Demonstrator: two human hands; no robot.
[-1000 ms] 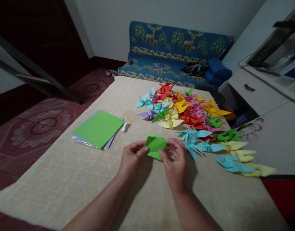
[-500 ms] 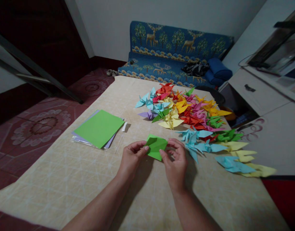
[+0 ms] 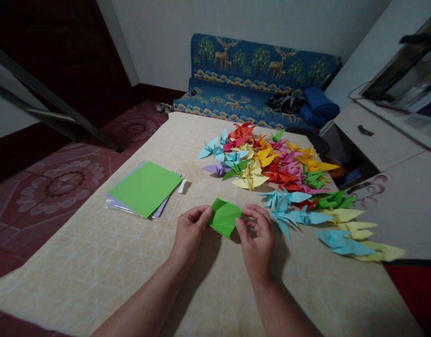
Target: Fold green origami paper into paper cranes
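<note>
Green paper (image 3: 224,217) btwn L fingers (image 3: 204,217), R fingers (image 3: 242,229)

Head view | words: I can't read any from far away | numbers: none I can read | labels, brands, signs: none I can make out
</note>
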